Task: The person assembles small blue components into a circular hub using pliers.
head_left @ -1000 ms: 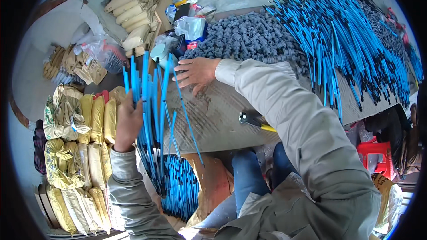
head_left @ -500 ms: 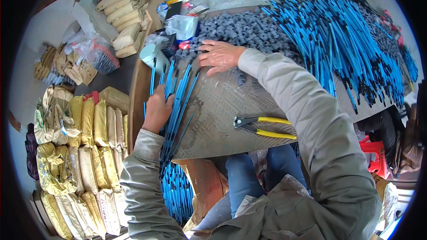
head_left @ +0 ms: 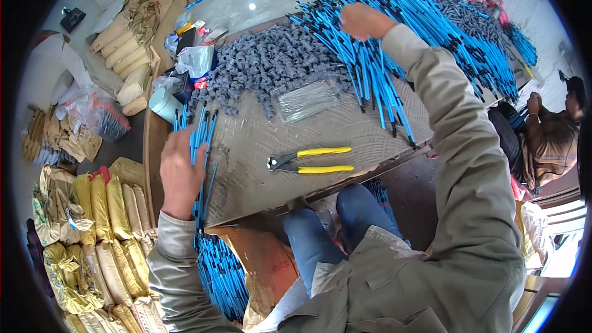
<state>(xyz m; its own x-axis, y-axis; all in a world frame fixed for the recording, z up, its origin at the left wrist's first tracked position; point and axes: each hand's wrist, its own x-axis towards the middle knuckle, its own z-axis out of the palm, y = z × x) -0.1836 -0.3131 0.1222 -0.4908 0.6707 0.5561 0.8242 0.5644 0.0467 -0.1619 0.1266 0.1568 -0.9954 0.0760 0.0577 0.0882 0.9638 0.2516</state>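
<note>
Compared with half a second earlier, the right hand (head_left: 365, 20) has left the grey pieces near the table's left side and now reaches to the upper centre of the frame, fingers curled down into the large heap of blue rods (head_left: 425, 31) that covers the upper right of the table (head_left: 345, 139); whether it has closed on any rod cannot be told. The left hand (head_left: 180, 172) remains at the left edge of the table, fingers spread flat and pressing a small bundle of blue rods (head_left: 200, 148) against the table edge, the rods standing roughly upright past the fingertips and running down beyond the wrist. Below that hand, in the lower left centre, more blue rods (head_left: 222, 271) lie packed in a brown sack (head_left: 262, 265) beside the person's knees. A pile of small grey pieces (head_left: 265, 65) lies between the two hands, with a clear packet of thin metal pins (head_left: 305, 100) just beside its lower right edge. Yellow-handled pliers (head_left: 311, 160) lie on bare table at centre frame, well apart from both hands. Filled yellow sacks (head_left: 92, 222) line the floor at lower left, and another person (head_left: 552, 129) sits at the right edge.
</note>
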